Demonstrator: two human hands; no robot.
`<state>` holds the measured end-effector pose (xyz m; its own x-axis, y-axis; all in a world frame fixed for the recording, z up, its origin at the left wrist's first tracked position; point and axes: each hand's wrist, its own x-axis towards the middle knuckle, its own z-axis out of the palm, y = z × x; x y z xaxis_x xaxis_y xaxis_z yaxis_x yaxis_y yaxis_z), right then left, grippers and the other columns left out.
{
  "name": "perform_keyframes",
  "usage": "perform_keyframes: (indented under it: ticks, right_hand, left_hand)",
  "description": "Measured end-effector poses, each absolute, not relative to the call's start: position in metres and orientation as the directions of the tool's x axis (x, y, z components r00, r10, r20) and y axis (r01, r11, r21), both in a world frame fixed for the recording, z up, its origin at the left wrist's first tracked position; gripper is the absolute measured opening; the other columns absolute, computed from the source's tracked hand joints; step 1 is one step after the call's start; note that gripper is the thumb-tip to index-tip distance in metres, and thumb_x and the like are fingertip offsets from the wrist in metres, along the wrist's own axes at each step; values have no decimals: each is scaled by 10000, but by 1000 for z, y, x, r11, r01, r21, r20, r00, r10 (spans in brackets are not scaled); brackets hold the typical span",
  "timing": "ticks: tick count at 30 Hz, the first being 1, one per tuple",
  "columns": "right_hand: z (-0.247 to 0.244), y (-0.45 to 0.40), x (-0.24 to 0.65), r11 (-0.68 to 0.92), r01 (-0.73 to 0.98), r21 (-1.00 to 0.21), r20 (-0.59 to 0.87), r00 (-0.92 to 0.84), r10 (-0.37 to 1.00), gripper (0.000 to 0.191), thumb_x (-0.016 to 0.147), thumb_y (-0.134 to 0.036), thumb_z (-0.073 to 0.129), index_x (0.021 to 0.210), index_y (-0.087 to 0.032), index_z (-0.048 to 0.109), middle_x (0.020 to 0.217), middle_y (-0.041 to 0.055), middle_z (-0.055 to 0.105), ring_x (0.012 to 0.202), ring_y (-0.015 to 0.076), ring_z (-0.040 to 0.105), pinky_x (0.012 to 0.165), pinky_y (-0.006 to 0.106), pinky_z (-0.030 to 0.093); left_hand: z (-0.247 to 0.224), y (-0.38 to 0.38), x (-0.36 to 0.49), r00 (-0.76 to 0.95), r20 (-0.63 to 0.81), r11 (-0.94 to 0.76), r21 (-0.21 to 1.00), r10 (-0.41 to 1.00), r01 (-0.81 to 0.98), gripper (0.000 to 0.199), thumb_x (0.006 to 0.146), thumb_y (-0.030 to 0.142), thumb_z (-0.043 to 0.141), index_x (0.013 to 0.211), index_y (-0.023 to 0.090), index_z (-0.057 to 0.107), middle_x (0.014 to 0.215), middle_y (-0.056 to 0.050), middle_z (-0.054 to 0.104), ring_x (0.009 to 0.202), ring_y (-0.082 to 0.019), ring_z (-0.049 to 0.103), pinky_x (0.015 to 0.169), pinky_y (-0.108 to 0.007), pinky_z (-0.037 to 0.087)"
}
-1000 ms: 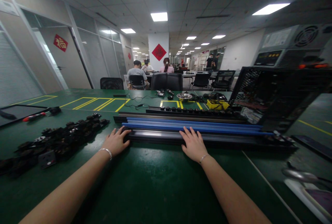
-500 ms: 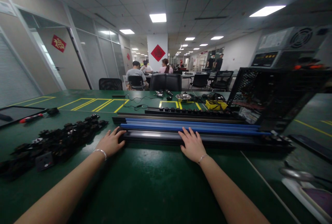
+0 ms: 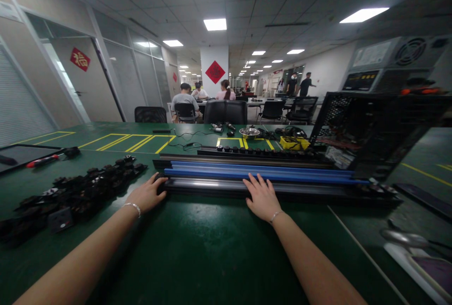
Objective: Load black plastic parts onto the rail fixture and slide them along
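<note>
A long dark rail with a glossy top lies crosswise in front of me. My right hand rests on its near side, fingers spread and touching the top. At the rail's left end, my left hand has its fingers curled about a small black block, mostly hidden by the fingers. Right behind the dark rail runs a blue rail, with another dark rail beyond it. To the left of my left hand lies a pile of black plug-like modules.
A black rail carrying several modules lies farther back, near a metal bowl and a yellow object. An open computer case stands right. A red-handled screwdriver lies left. Other people sit and stand in the background.
My left hand has shifted slightly left, and the small black block at its fingertips has moved with it. My right hand stays on the rail. Standing people in the background have moved.
</note>
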<state>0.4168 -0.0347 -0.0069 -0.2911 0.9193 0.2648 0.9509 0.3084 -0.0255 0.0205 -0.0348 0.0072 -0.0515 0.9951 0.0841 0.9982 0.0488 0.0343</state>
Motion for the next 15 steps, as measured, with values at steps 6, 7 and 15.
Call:
perform_keyframes:
  ticks: [6,7,15]
  right_hand:
    - [-6,-35,416,308,951,-25,264,-291,920,603,746,-298,449,1340,-261,351,1465,16,218,1330,275,124,1043,491,103]
    - [-6,-35,416,307,951,-24,261,-291,921,604,746,-297,450,1341,-262,348,1466,16,214,1331,274,120,1043,491,102]
    - [-6,-35,417,305,952,-25,255,-289,923,602,750,-300,451,1342,-263,348,1467,16,211,1333,271,117,1046,483,96]
  left_hand:
    - [11,-36,16,-80,58,78,31,995,996,554,771,514,355,1303,362,351,1453,-34,233,1063,-250,550,875,-377,426]
    - [11,-36,15,-81,57,79,28,995,996,554,772,519,348,1303,362,352,1452,-36,233,1061,-253,552,869,-378,430]
    - [12,-35,5,-110,52,109,9,993,994,573,774,530,323,1316,345,339,1453,-51,231,1079,-280,539,864,-402,441]
